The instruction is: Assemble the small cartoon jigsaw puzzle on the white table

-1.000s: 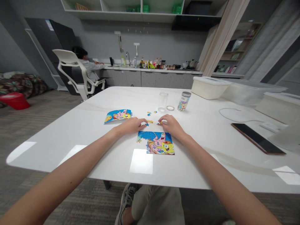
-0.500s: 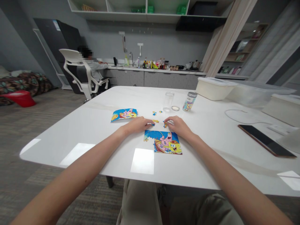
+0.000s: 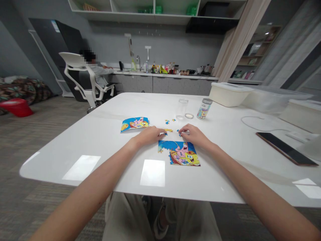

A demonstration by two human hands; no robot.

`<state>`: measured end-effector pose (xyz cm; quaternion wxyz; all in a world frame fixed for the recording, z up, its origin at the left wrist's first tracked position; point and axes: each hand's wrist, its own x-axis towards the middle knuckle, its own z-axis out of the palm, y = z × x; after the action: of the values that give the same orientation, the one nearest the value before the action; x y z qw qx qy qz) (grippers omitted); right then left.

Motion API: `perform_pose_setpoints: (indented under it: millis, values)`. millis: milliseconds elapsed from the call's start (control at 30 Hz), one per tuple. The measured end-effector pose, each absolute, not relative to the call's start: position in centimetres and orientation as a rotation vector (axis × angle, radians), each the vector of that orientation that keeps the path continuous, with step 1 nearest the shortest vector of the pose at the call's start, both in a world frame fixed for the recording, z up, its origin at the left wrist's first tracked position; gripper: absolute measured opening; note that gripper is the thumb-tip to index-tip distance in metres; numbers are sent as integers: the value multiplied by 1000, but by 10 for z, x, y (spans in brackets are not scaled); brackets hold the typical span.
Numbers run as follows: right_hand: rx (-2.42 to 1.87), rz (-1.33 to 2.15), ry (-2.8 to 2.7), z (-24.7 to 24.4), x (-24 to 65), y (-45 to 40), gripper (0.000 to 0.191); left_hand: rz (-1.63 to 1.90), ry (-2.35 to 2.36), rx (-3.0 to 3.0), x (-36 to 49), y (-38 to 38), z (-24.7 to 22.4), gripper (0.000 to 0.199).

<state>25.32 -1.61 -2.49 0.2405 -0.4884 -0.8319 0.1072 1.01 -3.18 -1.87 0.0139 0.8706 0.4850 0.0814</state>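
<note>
A partly assembled cartoon jigsaw puzzle (image 3: 184, 154) lies flat near the table's front edge, its lower left part bare. Just above its top edge, my left hand (image 3: 151, 134) rests with thumb and fingers closed at a small blue puzzle piece (image 3: 166, 134). Opposite it, the fingertips of my right hand (image 3: 192, 134) pinch at a blue and yellow puzzle piece (image 3: 180, 135). Yellowish loose pieces (image 3: 168, 130) lie between the hands, and several more loose pieces (image 3: 167, 122) sit farther back. A curved picture card (image 3: 134, 124) with the same scene is left of my left hand.
Behind the pieces stand a clear jar (image 3: 182, 108), a round lid (image 3: 189, 115) and a printed canister (image 3: 204, 108). Lidded bins (image 3: 229, 95), a cable (image 3: 250, 124) and a dark tablet (image 3: 286, 149) are at right. A person (image 3: 99, 72) sits by the far counter.
The camera view has shifted slightly, so the puzzle and card appear farther right. Both hands stay at the loose pieces, with only small finger movements on the right.
</note>
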Motion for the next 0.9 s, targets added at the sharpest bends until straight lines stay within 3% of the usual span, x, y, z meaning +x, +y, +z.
perform_pose_setpoints:
  millis: [433, 900]
  values:
    - [-1351, 284, -2339, -21, 254, -18, 20, 253, 1507, 2714, 10, -38, -17, 33]
    - [-1135, 305, -2339, -27, 251, -15, 23, 508, 1388, 2438, 4, -37, -15, 18]
